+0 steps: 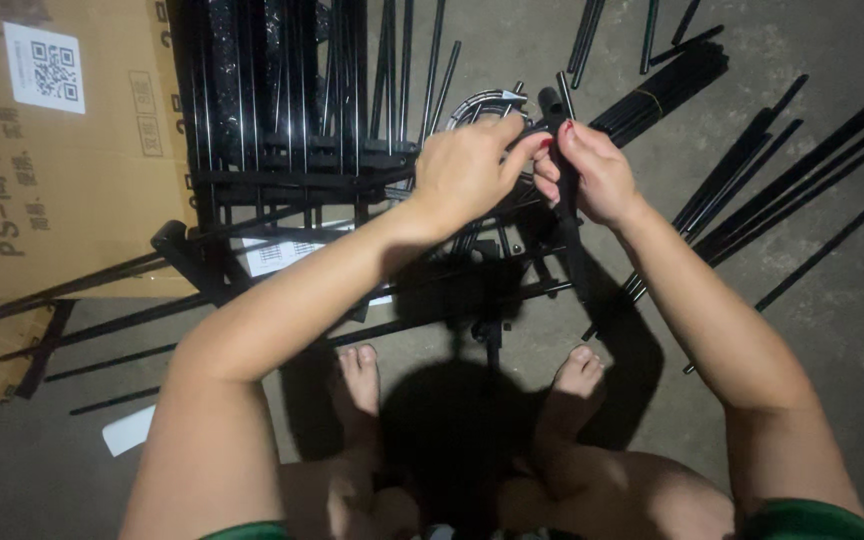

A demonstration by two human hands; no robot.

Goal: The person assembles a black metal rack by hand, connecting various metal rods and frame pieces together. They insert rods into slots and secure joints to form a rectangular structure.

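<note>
Your left hand and right hand pinched a black bar above a cluttered black frame; loose rods and a cardboard box lay around.

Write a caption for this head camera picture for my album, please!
Both hands, left hand and right hand, grip a black bar above black rods on the floor.

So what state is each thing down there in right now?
Left hand: closed, gripping the black bar.
Right hand: closed, pinching the same bar.
Black bar: held upright.
Black rack frame: lying flat, partly assembled.
Loose black rods: scattered on the floor.
Cardboard box: lying flat.
</note>
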